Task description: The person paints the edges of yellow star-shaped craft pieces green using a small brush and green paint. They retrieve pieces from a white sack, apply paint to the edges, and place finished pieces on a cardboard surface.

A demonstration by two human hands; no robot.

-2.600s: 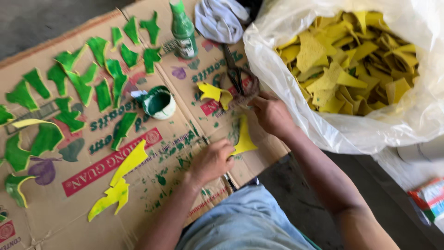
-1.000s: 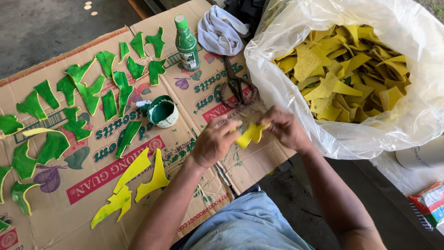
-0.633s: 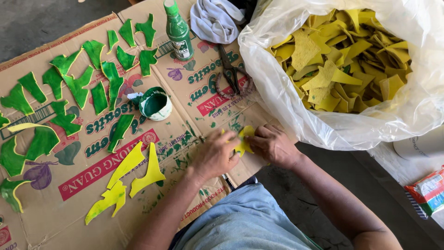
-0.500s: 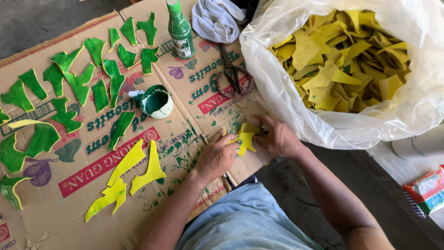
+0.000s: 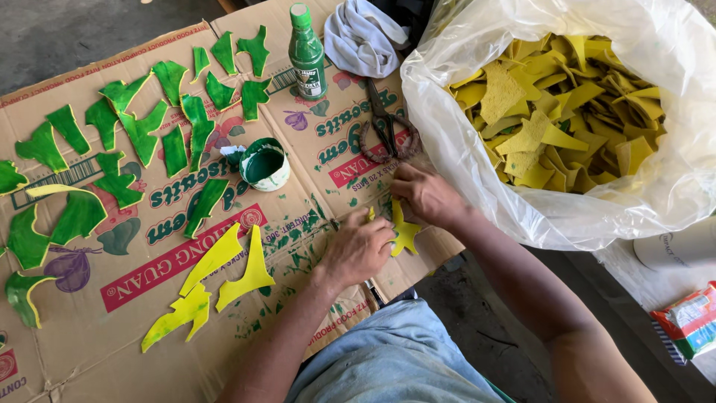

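Note:
My left hand (image 5: 359,250) and my right hand (image 5: 425,192) both hold one yellow cut-out piece (image 5: 403,230) low over the flattened cardboard (image 5: 112,313). Left of my hands lie three yellow pieces (image 5: 224,270). A small round cup of green paint (image 5: 264,163) stands a little farther up the cardboard. Several green-painted pieces (image 5: 142,127) are spread over the far left half.
A big clear plastic bag (image 5: 477,160) full of yellow pieces (image 5: 552,112) stands at the right. Scissors (image 5: 388,133), a green bottle (image 5: 306,54) and a white rag (image 5: 362,36) lie at the cardboard's far edge. A colourful packet (image 5: 690,319) lies bottom right.
A second yellow piece has been laid next to the earlier ones on the cardboard. Both hands have come together on another yellow piece and brought it down near the cardboard's edge.

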